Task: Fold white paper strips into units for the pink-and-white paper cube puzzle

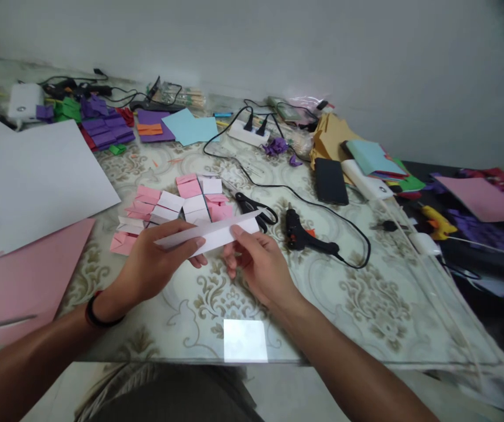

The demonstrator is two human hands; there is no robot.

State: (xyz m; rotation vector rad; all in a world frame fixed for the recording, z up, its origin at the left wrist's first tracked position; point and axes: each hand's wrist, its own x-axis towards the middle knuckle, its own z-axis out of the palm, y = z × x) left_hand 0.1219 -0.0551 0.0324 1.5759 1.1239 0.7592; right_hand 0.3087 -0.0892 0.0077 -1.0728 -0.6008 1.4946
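A folded white paper strip (217,232) is held just above the patterned table (357,293), between both hands. My left hand (157,264) grips its left part, thumb on top and fingers curled under. My right hand (258,264) pinches its right part from below. Just behind the strip lie several folded pink and white paper pieces (177,202) in a loose cluster. Black scissors (254,208) rest right of that cluster, close to the strip's far end.
A black glue gun (307,234) with its cord lies right of the scissors. A large white sheet (41,176) and a pink sheet (23,275) cover the left. Purple folded pieces (102,129), a power strip (247,132), a phone (331,180) and coloured papers crowd the back.
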